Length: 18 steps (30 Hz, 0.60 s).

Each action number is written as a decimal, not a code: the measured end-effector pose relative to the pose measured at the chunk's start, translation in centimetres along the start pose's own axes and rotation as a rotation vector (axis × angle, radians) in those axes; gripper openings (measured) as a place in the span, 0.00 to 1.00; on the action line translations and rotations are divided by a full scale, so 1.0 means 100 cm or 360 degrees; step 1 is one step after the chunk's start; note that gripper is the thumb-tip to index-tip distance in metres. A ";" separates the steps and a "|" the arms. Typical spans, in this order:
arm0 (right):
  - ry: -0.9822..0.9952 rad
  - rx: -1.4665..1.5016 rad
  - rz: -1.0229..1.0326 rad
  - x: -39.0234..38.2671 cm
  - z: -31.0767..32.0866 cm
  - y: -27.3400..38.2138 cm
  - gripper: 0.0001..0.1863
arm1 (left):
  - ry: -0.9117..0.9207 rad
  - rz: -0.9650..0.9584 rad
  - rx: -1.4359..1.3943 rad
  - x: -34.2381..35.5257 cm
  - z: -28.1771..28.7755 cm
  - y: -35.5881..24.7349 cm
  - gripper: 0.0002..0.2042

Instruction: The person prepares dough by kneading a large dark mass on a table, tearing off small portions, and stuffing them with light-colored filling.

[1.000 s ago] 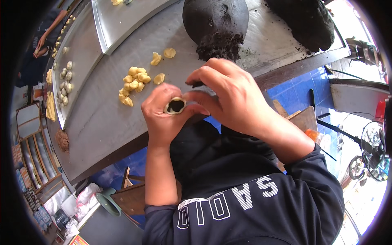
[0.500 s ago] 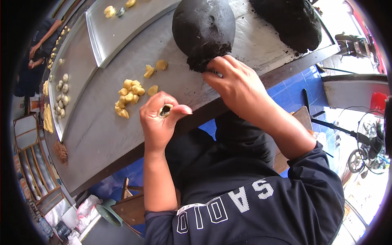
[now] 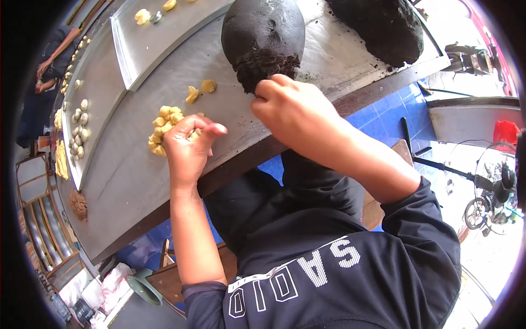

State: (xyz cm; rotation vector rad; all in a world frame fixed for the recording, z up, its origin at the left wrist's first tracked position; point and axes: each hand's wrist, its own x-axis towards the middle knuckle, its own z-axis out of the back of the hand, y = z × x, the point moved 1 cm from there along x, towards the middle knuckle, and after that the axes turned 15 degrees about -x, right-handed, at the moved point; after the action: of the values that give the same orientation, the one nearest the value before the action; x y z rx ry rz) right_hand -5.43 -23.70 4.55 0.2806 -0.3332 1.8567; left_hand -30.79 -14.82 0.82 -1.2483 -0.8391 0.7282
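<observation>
My left hand [image 3: 183, 151] is closed round a pale yellow dough piece [image 3: 194, 134], thumb sticking up, just in front of a pile of yellow dough pieces [image 3: 162, 123]. Two loose pieces [image 3: 208, 85] lie beyond. My right hand [image 3: 285, 107] is at the ragged, crumbly lower edge of a big round mass of black dough [image 3: 263, 30], fingers curled; whatever is in them is hidden. Another long lump of black dough [image 3: 383, 27] rests to its right on the metal worktop [image 3: 126, 186].
A tray [image 3: 96, 134] with several greyish balls is at left, another tray [image 3: 142, 52] behind it. A brown lump [image 3: 78, 205] sits at the near left corner. Another person [image 3: 46, 66] works at far left. A fan [image 3: 501, 192] stands at right, beyond blue floor tiles [image 3: 402, 104].
My right hand has left my left hand and moved up to the black dough. My left hand has shifted left toward the yellow pile, and the dark-centred opening of its dough piece is now obscured.
</observation>
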 end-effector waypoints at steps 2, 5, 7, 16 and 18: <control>-0.0038 0.0441 -0.0185 -0.005 0.012 -0.011 0.09 | -0.0074 0.0219 -0.0415 -0.007 0.002 0.000 0.27; -0.0280 0.0286 -0.0265 -0.016 -0.015 -0.004 0.10 | -0.0085 -0.0020 -0.0540 -0.020 0.001 0.001 0.25; -0.0175 0.0199 -0.0221 -0.026 -0.011 0.006 0.12 | -0.0057 0.0025 -0.0239 -0.025 -0.009 -0.016 0.19; -0.0095 0.0037 -0.0273 -0.003 -0.018 0.008 0.05 | 0.0020 -0.0401 0.0665 -0.036 -0.008 -0.013 0.18; 0.0097 0.0243 -0.0150 -0.003 -0.009 -0.010 0.09 | -0.0147 -0.0230 0.0458 -0.035 -0.011 -0.011 0.21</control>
State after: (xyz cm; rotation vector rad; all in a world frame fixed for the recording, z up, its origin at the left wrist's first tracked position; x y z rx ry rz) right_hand -4.40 -23.35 3.67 0.3376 -0.1340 1.7964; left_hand -31.63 -18.48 1.31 -0.8941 -0.8570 0.7640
